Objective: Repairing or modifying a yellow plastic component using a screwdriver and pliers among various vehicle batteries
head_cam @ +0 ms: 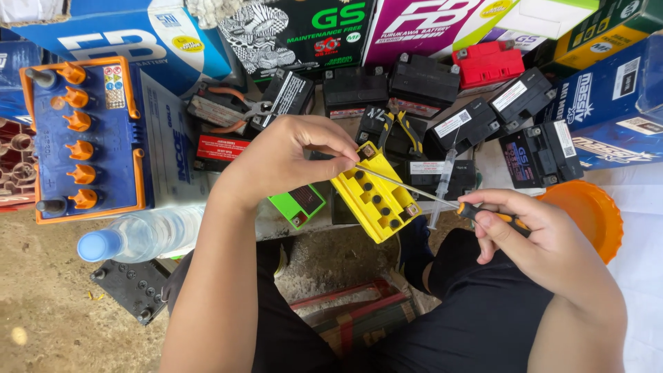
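My left hand [293,155] pinches the upper corner of a small yellow battery [376,197], tilted, with a row of round cell holes on its top face. My right hand [535,238] grips the orange-and-black handle of a thin screwdriver [414,188]. Its metal shaft runs up and left across the yellow battery to my left fingertips. A clear syringe [442,186] stands just behind the shaft, between the two hands.
Several black batteries [423,81] and a red one [488,63] lie behind, with pliers [238,107] at the left. A large blue battery with orange caps [86,141], a water bottle [141,235], a green battery [298,205] and an orange lid [587,214] surround me.
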